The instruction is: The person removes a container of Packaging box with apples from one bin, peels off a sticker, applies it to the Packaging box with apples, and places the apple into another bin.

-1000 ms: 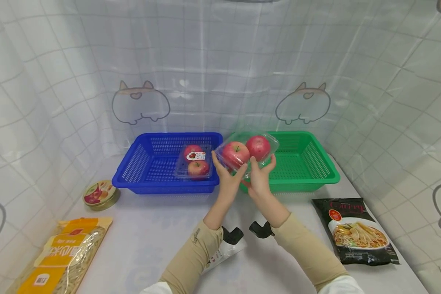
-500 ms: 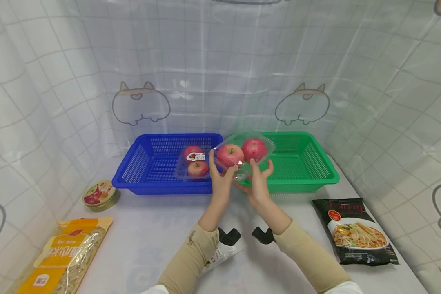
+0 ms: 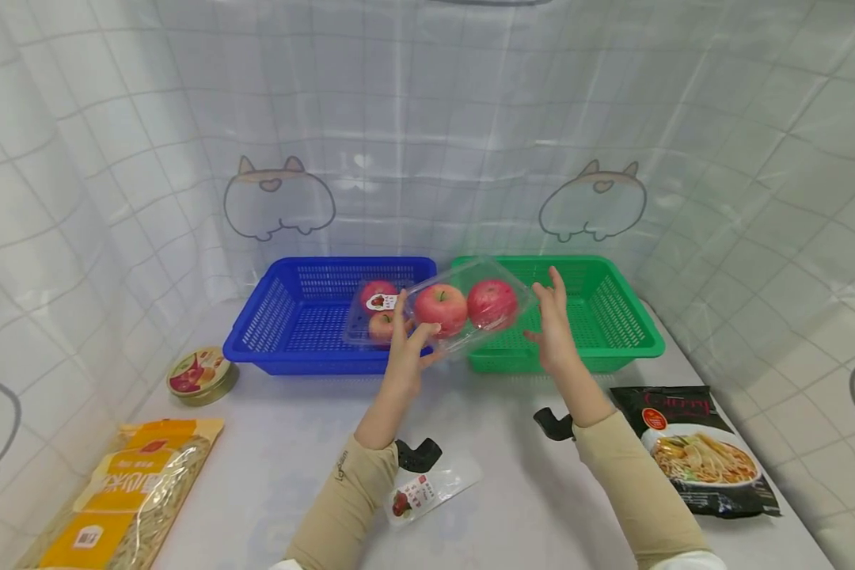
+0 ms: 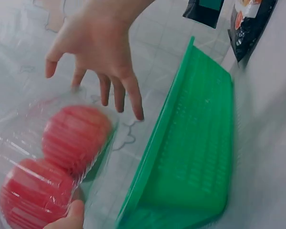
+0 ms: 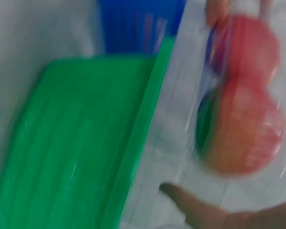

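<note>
There are two clear boxes of apples, two baskets, one tin, one yellow bag, one black packet and one white label. The left hand [image 3: 406, 352] grasps the first box [image 3: 470, 339] at its left end, thumb on the near side. The right hand [image 3: 557, 332] has released it: fingers spread, just past the box's right end; whether a fingertip touches the plastic cannot be told.

The first box holds two apples [image 3: 492, 304]. Just beyond the hands stand the blue basket [image 3: 328, 364], to the left of the left hand, and the green basket [image 3: 577, 358], beyond the right. The blue one contains the second box [image 3: 355, 331], also with two apples, just past the left fingertips.

The first box is in the air between the hands, its long axis running from the left hand toward the right, the right end slightly farther away.

The tin [image 3: 201, 376] and yellow bag [image 3: 121, 491] lie well left of the left hand, the black packet [image 3: 705, 459] right of the right forearm, and the white label [image 3: 431, 492] beside the left forearm.
</note>
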`<state>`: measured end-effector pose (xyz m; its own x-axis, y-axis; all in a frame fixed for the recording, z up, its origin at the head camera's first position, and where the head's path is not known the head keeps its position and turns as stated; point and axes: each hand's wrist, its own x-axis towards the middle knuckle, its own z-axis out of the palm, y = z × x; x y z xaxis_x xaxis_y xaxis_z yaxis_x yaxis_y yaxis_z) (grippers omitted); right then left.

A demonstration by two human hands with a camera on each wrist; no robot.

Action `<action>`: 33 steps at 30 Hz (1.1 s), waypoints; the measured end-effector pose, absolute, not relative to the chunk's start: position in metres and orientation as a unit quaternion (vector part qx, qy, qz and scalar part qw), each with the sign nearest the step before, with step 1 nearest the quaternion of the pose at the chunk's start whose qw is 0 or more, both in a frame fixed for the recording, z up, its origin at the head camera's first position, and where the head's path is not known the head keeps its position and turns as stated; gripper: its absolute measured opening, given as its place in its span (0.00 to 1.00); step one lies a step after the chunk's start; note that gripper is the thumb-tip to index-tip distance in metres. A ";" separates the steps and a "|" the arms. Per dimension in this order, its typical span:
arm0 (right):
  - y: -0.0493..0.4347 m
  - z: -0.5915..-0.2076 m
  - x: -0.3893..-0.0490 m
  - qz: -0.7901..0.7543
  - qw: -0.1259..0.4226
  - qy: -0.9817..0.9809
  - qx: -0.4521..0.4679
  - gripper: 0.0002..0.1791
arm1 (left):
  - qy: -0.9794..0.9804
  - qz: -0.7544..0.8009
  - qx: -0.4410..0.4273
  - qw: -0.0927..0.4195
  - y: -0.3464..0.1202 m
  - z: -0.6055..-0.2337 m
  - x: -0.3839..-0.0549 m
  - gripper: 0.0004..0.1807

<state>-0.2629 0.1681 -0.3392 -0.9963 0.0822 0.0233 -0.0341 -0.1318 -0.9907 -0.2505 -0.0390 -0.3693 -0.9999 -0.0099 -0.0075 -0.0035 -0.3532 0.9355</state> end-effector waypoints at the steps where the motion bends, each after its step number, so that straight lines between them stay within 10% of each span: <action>1: 0.172 -0.339 -0.266 0.741 0.029 -0.671 -0.006 0.35 | -0.569 -0.822 0.001 -0.004 -0.041 -0.369 -0.250 0.44; 14: 0.186 -0.348 -0.270 0.704 -0.166 -0.685 0.086 0.36 | -0.589 -0.805 -0.022 -0.069 -0.063 -0.373 -0.248 0.44; 33: 0.170 -0.364 -0.212 0.746 -0.091 -0.659 0.040 0.37 | -0.649 -0.752 -0.077 -0.090 -0.087 -0.376 -0.228 0.37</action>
<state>-0.2121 0.1702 -0.3645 -0.9801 -0.1891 -0.0608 0.0836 -0.1148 -0.9899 -0.2284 -0.0869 -0.3756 -0.9722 0.2340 -0.0011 -0.0355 -0.1427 0.9891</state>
